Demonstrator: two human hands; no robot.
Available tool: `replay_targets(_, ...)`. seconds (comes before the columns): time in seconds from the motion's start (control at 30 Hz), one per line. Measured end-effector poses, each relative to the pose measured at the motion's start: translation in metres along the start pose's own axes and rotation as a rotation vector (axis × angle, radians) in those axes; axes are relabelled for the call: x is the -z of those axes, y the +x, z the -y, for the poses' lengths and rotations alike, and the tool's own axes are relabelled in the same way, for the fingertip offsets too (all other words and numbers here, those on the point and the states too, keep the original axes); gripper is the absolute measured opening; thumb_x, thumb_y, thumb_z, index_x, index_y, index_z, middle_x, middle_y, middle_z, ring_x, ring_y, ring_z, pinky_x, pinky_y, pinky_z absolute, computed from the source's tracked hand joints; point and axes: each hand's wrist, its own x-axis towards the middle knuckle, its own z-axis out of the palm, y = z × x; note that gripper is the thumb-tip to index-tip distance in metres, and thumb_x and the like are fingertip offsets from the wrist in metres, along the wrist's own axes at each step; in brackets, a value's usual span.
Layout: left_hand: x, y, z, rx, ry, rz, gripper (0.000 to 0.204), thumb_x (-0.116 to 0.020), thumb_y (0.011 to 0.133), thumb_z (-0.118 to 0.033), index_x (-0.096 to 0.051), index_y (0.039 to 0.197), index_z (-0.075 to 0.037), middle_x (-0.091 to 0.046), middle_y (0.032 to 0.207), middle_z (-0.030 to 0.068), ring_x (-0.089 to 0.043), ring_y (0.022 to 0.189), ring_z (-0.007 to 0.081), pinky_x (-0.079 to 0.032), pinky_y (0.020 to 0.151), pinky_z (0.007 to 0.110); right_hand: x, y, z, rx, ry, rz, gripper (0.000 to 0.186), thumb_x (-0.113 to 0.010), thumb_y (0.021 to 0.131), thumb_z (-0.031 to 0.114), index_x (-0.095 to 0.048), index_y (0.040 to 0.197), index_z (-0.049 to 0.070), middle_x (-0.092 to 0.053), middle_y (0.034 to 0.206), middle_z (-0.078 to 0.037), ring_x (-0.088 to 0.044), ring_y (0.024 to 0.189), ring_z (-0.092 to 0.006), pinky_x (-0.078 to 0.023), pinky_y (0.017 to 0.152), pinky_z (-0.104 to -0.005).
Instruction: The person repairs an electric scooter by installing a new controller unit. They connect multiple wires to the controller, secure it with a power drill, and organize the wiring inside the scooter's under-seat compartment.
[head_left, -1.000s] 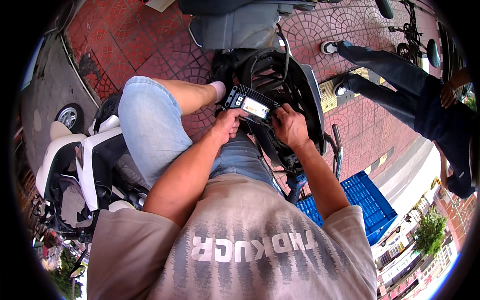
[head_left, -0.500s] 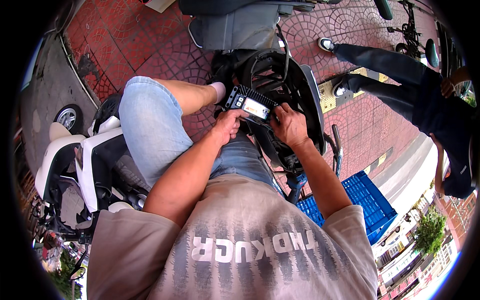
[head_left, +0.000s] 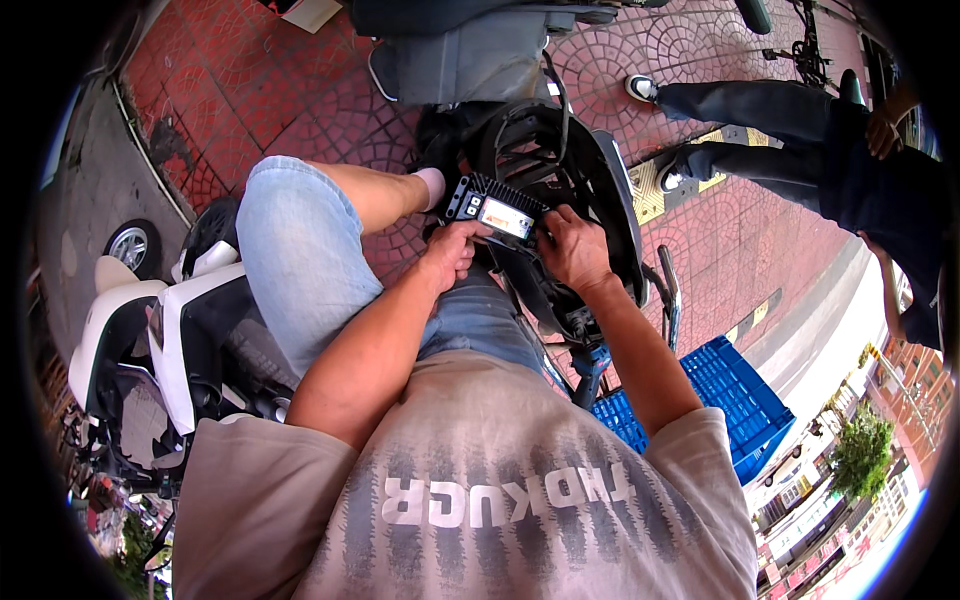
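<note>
Between my hands is a black finned controller box [head_left: 507,216] with a bright white label on its face. My left hand [head_left: 455,253] grips its near left corner, thumb on top and the other fingers curled beneath. At its right end my right hand [head_left: 578,248] has its fingers closed; what they pinch is hidden under them. Just beyond the box lies the opened black body of a scooter [head_left: 590,150], its bare frame and cables showing.
A blue plastic crate [head_left: 745,405] stands at the right, near my right arm. White scooters [head_left: 178,340] are parked at the left. Ahead is a grey scooter part [head_left: 455,65]. A person in dark clothes [head_left: 790,140] stands at the right on red paving [head_left: 720,245].
The view has shifted slightly, and the person at the right appears a little farther left and higher. My hands keep nearly the same hold on the controller box.
</note>
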Motion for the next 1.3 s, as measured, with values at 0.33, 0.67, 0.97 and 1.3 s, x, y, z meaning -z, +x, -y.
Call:
replay_targets(0.33,0.003,0.002,-0.001,0.011,0.026,0.026,0.018,-0.075,0.088,-0.029,-0.060,0.086,-0.019,-0.033,0.060,-0.0084,-0.027,0.048,0.0071,-0.021,0.049,0.029,-0.004,-0.006,-0.002,0.022,-0.037,0.004,0.014,-0.074,0.090,0.018,-0.068,0.095,0.006,-0.065,0.097,-0.013,-0.072,0.081,-0.0365,-0.060,0.071,-0.0479)
replay_targets(0.67,0.001,0.000,-0.001,0.020,0.014,0.035,0.021,-0.075,0.088,-0.030,-0.058,0.083,-0.019,-0.032,0.059,-0.0085,-0.025,0.048,0.0072,-0.020,0.048,0.029,-0.001,-0.002,0.002,-0.010,-0.034,0.018,0.014,-0.073,0.091,0.018,-0.069,0.099,0.007,-0.065,0.098,-0.013,-0.072,0.083,-0.0374,-0.060,0.071,-0.0485)
replay_targets(0.97,0.003,0.002,-0.001,0.029,0.027,0.024,0.021,-0.076,0.086,-0.030,-0.060,0.084,-0.018,-0.032,0.059,-0.0087,-0.025,0.047,0.0072,-0.020,0.048,0.030,0.004,-0.005,0.004,-0.023,-0.025,0.069,0.016,-0.072,0.094,0.019,-0.067,0.101,0.006,-0.065,0.103,-0.014,-0.071,0.086,-0.0385,-0.060,0.073,-0.0492)
replay_targets(1.3,0.003,-0.002,-0.001,0.092,0.030,0.056,0.021,-0.076,0.089,-0.034,-0.062,0.088,-0.018,-0.030,0.059,-0.0092,-0.026,0.048,0.0074,-0.022,0.051,0.030,0.001,-0.006,-0.024,-0.491,0.328,-0.268,0.023,-0.073,0.095,0.023,-0.072,0.096,-0.001,-0.073,0.094,-0.023,-0.071,0.095,-0.0458,-0.057,0.083,-0.0484)
